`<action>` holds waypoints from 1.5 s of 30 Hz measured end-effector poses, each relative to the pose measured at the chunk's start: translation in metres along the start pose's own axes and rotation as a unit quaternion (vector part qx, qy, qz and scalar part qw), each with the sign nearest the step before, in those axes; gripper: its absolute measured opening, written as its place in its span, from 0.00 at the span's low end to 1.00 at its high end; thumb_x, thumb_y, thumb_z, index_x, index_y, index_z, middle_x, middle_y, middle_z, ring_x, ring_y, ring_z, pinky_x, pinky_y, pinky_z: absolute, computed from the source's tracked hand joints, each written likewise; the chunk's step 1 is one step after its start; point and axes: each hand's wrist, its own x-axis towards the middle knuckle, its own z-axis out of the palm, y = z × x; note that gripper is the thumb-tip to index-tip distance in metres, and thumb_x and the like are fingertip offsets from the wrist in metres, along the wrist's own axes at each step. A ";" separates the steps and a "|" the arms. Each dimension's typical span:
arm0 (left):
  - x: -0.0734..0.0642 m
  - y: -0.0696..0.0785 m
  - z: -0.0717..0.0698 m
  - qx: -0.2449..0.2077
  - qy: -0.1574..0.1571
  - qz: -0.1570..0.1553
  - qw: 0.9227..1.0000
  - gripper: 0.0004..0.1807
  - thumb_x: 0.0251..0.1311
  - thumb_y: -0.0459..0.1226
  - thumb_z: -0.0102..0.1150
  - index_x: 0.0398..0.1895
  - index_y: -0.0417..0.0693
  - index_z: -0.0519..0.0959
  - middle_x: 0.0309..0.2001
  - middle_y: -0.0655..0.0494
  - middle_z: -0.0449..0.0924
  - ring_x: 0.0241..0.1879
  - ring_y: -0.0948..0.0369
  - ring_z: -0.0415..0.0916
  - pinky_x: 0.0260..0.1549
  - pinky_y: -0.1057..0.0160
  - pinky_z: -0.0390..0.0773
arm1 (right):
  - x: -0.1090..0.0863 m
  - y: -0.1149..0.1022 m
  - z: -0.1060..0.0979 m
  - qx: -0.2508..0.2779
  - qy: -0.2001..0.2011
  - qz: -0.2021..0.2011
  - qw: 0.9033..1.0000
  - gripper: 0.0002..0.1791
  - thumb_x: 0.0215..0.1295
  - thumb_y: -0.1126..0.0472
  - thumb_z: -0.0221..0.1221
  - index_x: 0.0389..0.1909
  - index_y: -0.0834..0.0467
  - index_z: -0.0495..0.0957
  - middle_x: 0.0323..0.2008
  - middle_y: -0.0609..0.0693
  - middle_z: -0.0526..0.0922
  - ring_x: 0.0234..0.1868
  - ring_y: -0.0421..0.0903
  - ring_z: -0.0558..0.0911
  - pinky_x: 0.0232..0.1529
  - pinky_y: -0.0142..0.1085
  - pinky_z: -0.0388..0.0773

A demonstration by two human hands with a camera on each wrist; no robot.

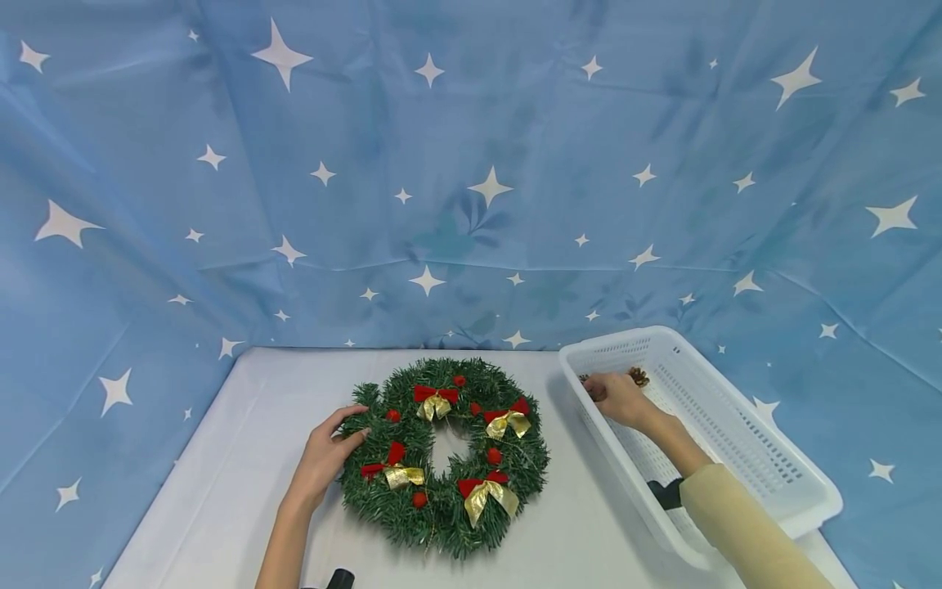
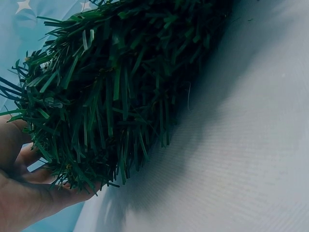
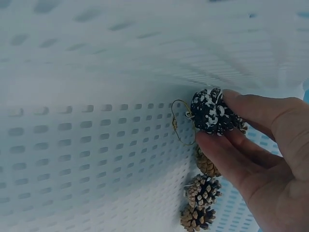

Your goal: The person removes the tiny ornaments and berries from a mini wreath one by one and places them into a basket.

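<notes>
A green tinsel wreath (image 1: 522,462), trimmed with red-and-gold bows (image 1: 491,496) and small red balls (image 1: 419,499), lies flat on the white-covered table. At its left edge, my left hand (image 1: 322,458) grips the foliage between thumb and fingers; the left wrist view shows the thumb (image 2: 53,198) against the green strands (image 2: 111,92). My right hand (image 1: 624,401) is inside the white basket (image 1: 765,442), near its left wall. Between thumb and fingertips it pinches a dark pinecone (image 3: 211,113) with white-dabbed scales and a gold hanging loop (image 3: 175,123).
More brown pinecones (image 3: 203,191) lie in the basket beneath the right hand, one of them a brown pinecone (image 1: 638,376) visible from above. Perforated walls surround them. Blue star-patterned cloth (image 1: 471,229) hangs behind and beside the table (image 1: 243,458).
</notes>
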 end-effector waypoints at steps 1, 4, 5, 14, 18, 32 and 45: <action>0.000 0.000 0.000 0.000 0.000 0.000 1.000 0.25 0.74 0.38 0.57 0.73 0.53 0.72 0.80 0.43 0.56 0.68 0.39 0.73 0.61 0.40 0.74 | 0.000 0.000 0.000 0.000 0.000 -0.002 1.000 0.07 0.62 0.66 0.69 0.40 0.64 0.85 0.30 0.52 0.88 0.30 0.45 0.86 0.32 0.41 0.82; 0.000 0.000 0.000 0.001 -0.001 0.000 1.000 0.25 0.74 0.38 0.58 0.72 0.54 0.72 0.80 0.43 0.56 0.68 0.39 0.72 0.60 0.43 0.74 | 0.000 0.001 0.001 0.002 0.001 -0.002 1.000 0.08 0.61 0.65 0.69 0.40 0.64 0.85 0.30 0.53 0.88 0.30 0.45 0.86 0.31 0.40 0.83; -0.001 -0.001 0.000 0.001 -0.001 -0.001 1.000 0.25 0.74 0.38 0.58 0.72 0.54 0.72 0.80 0.43 0.55 0.68 0.39 0.72 0.59 0.44 0.74 | 0.000 0.002 0.002 0.004 0.001 0.000 1.000 0.08 0.61 0.65 0.70 0.40 0.64 0.85 0.30 0.53 0.88 0.30 0.45 0.86 0.32 0.40 0.83; -0.002 0.000 0.000 0.000 -0.002 0.001 1.000 0.25 0.73 0.38 0.58 0.72 0.53 0.72 0.80 0.43 0.56 0.67 0.39 0.73 0.53 0.51 0.75 | -0.003 0.001 0.001 0.000 -0.006 0.000 1.000 0.08 0.62 0.66 0.69 0.40 0.63 0.85 0.30 0.52 0.88 0.30 0.45 0.86 0.32 0.41 0.82; -0.003 0.000 0.001 -0.003 -0.003 0.002 1.000 0.25 0.73 0.38 0.58 0.72 0.52 0.72 0.80 0.43 0.55 0.68 0.38 0.72 0.55 0.50 0.74 | -0.004 0.000 0.000 -0.009 -0.001 -0.002 1.000 0.07 0.62 0.67 0.69 0.40 0.64 0.85 0.30 0.52 0.88 0.31 0.46 0.86 0.32 0.41 0.83; -0.002 -0.001 0.001 -0.006 -0.004 0.004 1.000 0.25 0.74 0.37 0.57 0.73 0.52 0.71 0.80 0.43 0.56 0.66 0.40 0.74 0.51 0.52 0.75 | -0.005 -0.007 -0.013 -0.025 0.003 -0.008 1.000 0.10 0.60 0.71 0.67 0.43 0.66 0.85 0.31 0.55 0.86 0.33 0.50 0.86 0.34 0.44 0.83; -0.002 0.002 -0.001 0.008 -0.007 0.004 1.000 0.25 0.74 0.39 0.58 0.73 0.52 0.71 0.80 0.43 0.56 0.68 0.38 0.71 0.62 0.37 0.72 | -0.004 -0.024 -0.041 0.029 0.006 0.006 1.000 0.15 0.62 0.70 0.67 0.49 0.69 0.83 0.38 0.62 0.88 0.38 0.56 0.88 0.35 0.44 0.84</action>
